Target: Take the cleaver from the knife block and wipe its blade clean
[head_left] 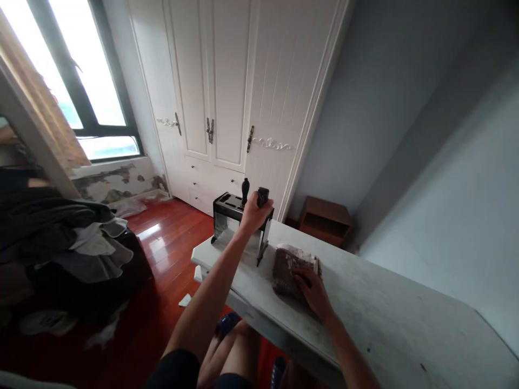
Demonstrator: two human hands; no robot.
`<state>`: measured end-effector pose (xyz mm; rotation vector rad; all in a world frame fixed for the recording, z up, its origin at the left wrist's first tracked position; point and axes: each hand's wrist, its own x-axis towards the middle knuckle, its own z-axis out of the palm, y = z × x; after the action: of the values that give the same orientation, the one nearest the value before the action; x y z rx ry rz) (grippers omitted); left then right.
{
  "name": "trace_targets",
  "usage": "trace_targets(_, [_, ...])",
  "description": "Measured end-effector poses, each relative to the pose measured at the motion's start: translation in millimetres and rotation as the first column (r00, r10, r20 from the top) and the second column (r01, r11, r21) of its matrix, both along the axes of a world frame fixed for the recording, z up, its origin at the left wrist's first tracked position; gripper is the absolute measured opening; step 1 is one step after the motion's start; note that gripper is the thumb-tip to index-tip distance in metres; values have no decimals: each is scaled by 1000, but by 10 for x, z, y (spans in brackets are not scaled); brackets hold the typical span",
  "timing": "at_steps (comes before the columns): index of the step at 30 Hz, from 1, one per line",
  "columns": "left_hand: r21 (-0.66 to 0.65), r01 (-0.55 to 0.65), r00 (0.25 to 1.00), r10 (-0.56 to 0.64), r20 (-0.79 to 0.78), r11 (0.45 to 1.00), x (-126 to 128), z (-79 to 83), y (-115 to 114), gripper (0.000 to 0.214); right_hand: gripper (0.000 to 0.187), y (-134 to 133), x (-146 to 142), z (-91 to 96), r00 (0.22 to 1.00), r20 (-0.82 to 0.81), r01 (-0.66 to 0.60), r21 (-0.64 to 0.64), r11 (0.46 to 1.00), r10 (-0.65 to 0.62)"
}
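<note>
From here I see a white wardrobe [231, 81] beyond both hands, and piled clothes [81, 237] well left of them. The left hand [254, 213] is wrapped round a dark handle [263, 195]; the right hand [313, 292] rests on a brown cloth [287, 273], its pinch unclear to me. Below the left hand, a rack [221, 204] bears another black handle [245, 188], upright.

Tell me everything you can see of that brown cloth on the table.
The brown cloth looks like soft fabric, folded into a rough, thick square. Its top is dark brown with paler marks, and a whitish border shows along its far edge; the right side looks layered. It lies flat on the white table, to the right of the black rack and apart from it. The right hand touches its top, fingers bent; whether they pinch it is unclear.
</note>
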<state>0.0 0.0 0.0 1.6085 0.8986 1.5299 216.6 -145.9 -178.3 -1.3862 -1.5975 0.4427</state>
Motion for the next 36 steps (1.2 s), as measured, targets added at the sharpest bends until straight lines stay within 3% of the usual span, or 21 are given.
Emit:
trace_targets(3, [-10,26,993,-25,118,1000,41,52,52,16,22,-4,-1,-14,1000,6,7,4,1000,-7])
trace_targets(7, [16,-52,985,49,166,998,58,217,89,14,20,-4,-4,-13,1000,7,17,4,1000,-17])
trace_targets(16, [201,-72,982,34,185,977,140,907,126,18,24,-30,-32,30,999,0,33,6,999,-33])
trace_targets(22, [420,-124,974,30,224,899,192,1340,131,16,24,-21,-30,9,999,-5,39,15,999,-39])
trace_targets(25, [531,-134,963,-16,269,837,184,1484,12,16,23,-21,-30,11,999,-2,41,18,999,-41])
trace_targets(29, [612,-145,952,-59,301,777,170,1483,-424,16,22,-27,-29,10,1000,-3,28,14,999,-28])
trace_targets(33, [623,-105,944,-119,307,775,200,1248,-931,16,20,-25,-37,10,999,-13,42,29,999,-42])
trace_targets(36, [603,-96,914,-169,368,792,251,1063,-1182,20,18,-25,-50,34,999,-12,46,34,998,-45])
